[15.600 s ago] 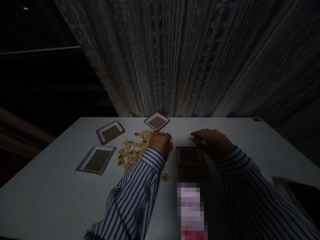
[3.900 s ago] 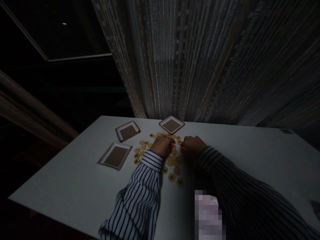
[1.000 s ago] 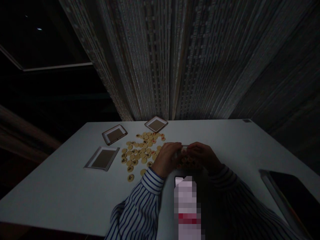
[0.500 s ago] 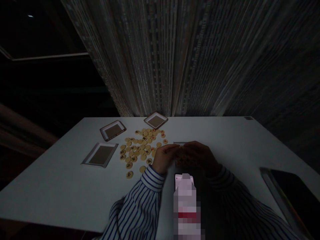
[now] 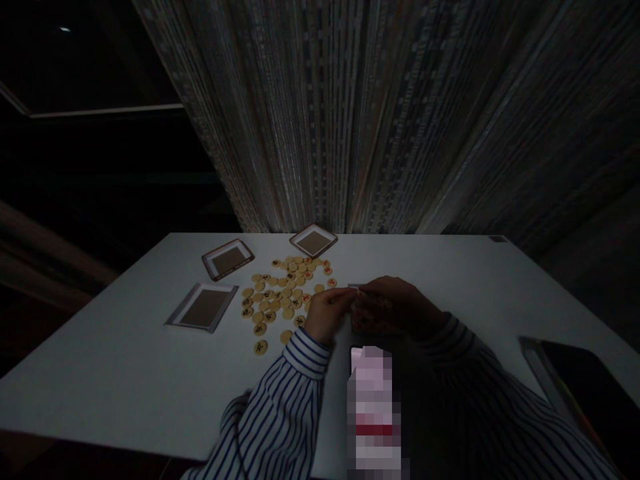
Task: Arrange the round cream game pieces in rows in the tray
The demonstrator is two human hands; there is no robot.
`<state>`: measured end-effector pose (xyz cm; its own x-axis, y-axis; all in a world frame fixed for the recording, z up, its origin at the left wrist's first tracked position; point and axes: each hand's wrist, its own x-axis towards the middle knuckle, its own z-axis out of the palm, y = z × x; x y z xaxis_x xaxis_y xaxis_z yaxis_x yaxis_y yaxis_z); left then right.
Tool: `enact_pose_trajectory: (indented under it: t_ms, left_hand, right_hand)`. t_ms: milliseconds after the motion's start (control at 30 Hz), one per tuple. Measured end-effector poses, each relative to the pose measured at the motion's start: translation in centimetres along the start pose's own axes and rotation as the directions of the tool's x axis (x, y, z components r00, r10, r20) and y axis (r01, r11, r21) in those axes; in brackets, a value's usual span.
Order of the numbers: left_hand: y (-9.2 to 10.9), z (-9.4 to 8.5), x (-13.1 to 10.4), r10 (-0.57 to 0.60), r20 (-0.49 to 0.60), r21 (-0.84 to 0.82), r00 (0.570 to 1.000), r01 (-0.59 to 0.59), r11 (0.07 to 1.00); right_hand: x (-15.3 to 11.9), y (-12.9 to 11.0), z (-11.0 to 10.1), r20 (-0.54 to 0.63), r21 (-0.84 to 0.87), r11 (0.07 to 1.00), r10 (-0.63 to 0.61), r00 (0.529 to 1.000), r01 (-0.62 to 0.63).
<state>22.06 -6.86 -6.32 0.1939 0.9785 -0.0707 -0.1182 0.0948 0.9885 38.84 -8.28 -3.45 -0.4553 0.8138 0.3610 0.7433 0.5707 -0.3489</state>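
My left hand [image 5: 327, 315] is closed, its fingertips pinched at the upper left corner of a box. Against those fingertips, my right hand [image 5: 403, 303] is bent over the box, its fingers drawn together; what either pinches is too small and dark to make out. Below and between the hands lies the box [image 5: 356, 287] with reddish pieces [image 5: 367, 321] in it, partly hidden by my right hand. Just left of my left hand, round yellow pieces [image 5: 274, 305] with black or red characters are scattered on the white table [image 5: 125, 367].
Three shallow trays stand beyond the pieces: a grey-rimmed one [image 5: 203, 308] at the left, a brown-rimmed one [image 5: 228, 259] behind it, another [image 5: 314, 241] at the back. A lit phone [image 5: 356, 357] lies near my wrists, and a dark flat object [image 5: 585, 373] at the right.
My right hand has risen slightly and its fingers have turned towards my left fingertips, uncovering more of the reddish pieces. My left hand has hardly moved.
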Motion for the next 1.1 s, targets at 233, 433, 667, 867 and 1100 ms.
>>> enact_pose_trajectory:
  t_ms: [233, 433, 667, 867, 1100]
  left_hand:
    - [-0.3, -0.1, 0.2, 0.016, -0.019, 0.047, 1.0, -0.015, 0.999]
    - [-1.4, -0.8, 0.9, 0.139, -0.086, 0.31, 0.987, -0.106, 0.945]
    - [-2.0, -1.1, 0.9, 0.223, -0.029, 0.551, 0.974, -0.171, 0.817]
    - [-1.8, -1.0, 0.7, 0.188, -0.019, 0.603, 0.982, -0.139, 0.786]
    - [-1.4, -0.9, 0.5, 0.182, -0.012, 0.654, 0.983, -0.13, 0.745]
  right_hand:
    - [1.2, 0.5, -0.7, 0.183, -0.183, 0.982, -0.003, 0.983, 0.037]
    - [1.4, 2.0, -0.9, 0.211, -0.261, 0.964, 0.107, 0.972, -0.05]
    - [1.0, 3.4, 0.1, 0.269, -0.321, 0.943, 0.179, 0.946, -0.087]
    - [1.1, 3.6, 1.2, 0.328, -0.389, 0.921, 0.162, 0.931, -0.023]
    - [1.1, 3.2, 1.1, 0.358, -0.404, 0.913, 0.209, 0.91, -0.051]
